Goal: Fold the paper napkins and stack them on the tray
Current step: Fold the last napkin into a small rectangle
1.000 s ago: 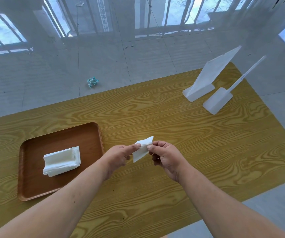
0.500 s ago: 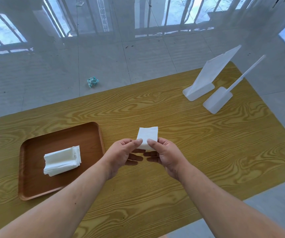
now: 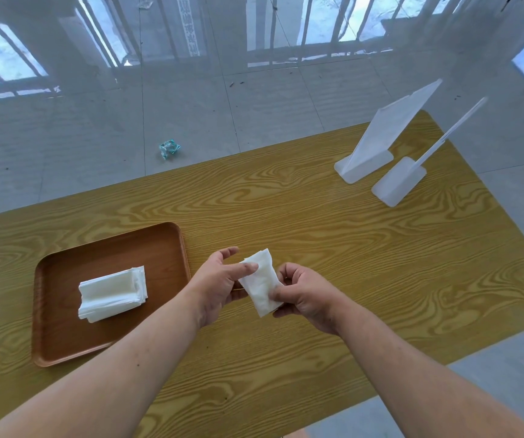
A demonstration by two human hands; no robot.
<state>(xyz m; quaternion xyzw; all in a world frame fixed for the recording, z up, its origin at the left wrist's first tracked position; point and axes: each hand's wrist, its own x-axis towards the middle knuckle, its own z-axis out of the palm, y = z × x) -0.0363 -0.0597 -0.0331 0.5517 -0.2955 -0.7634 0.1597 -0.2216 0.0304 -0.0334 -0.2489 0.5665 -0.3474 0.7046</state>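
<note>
A folded white paper napkin [image 3: 260, 279] is held above the table between both hands, just right of the tray. My left hand [image 3: 219, 279] pinches its upper left edge with thumb and fingers. My right hand [image 3: 301, 290] grips its lower right side, thumb on top. The brown wooden tray [image 3: 55, 336] lies at the left of the table, and a stack of folded white napkins [image 3: 112, 294] rests in its middle.
The yellow wood-grain table [image 3: 349, 248] has two white plastic stands [image 3: 371, 150] [image 3: 400, 181] at its far right. A crumpled teal wrapper [image 3: 169, 149] lies on the tiled floor beyond the table's far edge.
The napkin has been turned from a flat upright square into a narrower folded piece, tilted and lower. Both hands shifted their grip and stay on it.
</note>
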